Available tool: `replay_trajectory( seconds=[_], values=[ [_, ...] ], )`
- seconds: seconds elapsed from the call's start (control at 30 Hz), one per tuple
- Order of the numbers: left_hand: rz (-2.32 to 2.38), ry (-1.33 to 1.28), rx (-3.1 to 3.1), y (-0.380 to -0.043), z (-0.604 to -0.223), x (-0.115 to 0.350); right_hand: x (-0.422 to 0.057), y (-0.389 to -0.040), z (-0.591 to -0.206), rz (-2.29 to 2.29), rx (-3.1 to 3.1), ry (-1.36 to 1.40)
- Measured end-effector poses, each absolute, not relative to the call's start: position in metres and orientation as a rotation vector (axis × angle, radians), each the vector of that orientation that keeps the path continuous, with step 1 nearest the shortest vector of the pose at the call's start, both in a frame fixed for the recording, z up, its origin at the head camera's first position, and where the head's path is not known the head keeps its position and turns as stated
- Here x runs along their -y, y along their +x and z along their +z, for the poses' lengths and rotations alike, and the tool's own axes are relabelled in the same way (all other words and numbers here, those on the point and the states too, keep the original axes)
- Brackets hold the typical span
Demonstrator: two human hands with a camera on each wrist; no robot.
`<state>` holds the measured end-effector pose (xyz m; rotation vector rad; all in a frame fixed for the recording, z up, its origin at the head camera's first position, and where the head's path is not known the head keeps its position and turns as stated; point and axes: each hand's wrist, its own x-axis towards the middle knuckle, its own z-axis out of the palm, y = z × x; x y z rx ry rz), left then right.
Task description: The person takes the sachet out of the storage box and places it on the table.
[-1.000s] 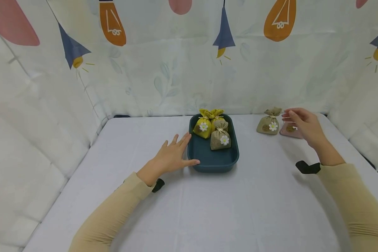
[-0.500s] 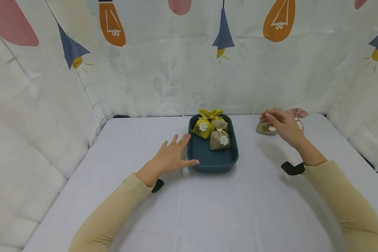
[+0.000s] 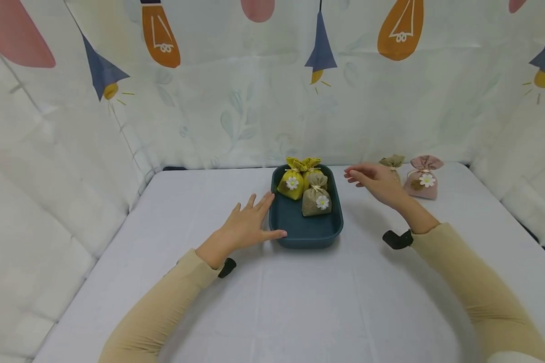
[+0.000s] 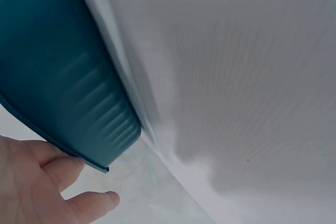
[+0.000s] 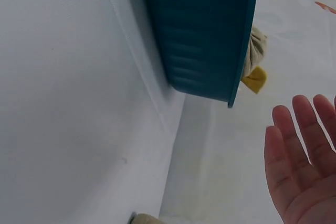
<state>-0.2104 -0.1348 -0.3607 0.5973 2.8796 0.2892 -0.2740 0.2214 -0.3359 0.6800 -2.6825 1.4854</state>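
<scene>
Backdrop [image 3: 272,116]: pale fabric sheeting on the far side and both flanks, printed with orange light bulbs, blue lamps, pink shapes and faint leaf sprays.

Table [image 3: 309,297]: broad, covered in white cloth, its far edge close against the sheeting.

Sleeves, two, beige: the left sleeve [image 3: 163,302] and the right sleeve [image 3: 472,287], both reaching in from the near side.

Tray [image 3: 306,229]: dark teal, rectangular with rounded corners, ribbed on its outer walls as the wrist views show; upright on the cloth, towards the far edge, near the middle of the table's width.

Left hand [image 3: 242,227]: at the tray's left side, fingers spread apart, fingertips at the rim, thumb reaching over the near left part of it.

Right hand [image 3: 377,184]: raised between the tray and the pouches to its right, apart from the tray; fingers loosely extended and free, palm showing in the right wrist view.

Pouches, five, tied at the neck. Three stand in the tray: two yellow pouches [image 3: 287,191] side by side at the far end, and a tan pouch [image 3: 315,201] before them, nearer the right wall. Two stand on the cloth to the right: a pink pouch [image 3: 429,192] and, just left of it, a second tan pouch [image 3: 392,161], its lower part hidden behind the right hand.

Wrist fittings, black, two: one at the left cuff [image 3: 227,267], one at the right [image 3: 397,239].

Flowers, white: visible on one yellow pouch, the tan pouch in the tray [image 3: 322,202] and the pink pouch.
</scene>
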Motion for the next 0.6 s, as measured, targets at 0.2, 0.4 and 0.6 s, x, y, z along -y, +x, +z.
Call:
replay_trajectory(
  seconds=[0.2, 0.4, 0.6],
  values=[
    [0.282, 0.6, -2.883, -0.211, -0.361, 0.135, -0.208, -0.284, -0.338, 1.485, 2.72, 0.727],
    [0.278, 0.597, -2.879, -0.211, -0.361, 0.135, -0.199, -0.293, -0.338, 1.448, 2.769, 0.725],
    [0.284, 0.585, -2.871, -0.211, -0.36, 0.134, -0.189, -0.299, -0.332, 1.397, 2.862, 0.698]
  ],
)
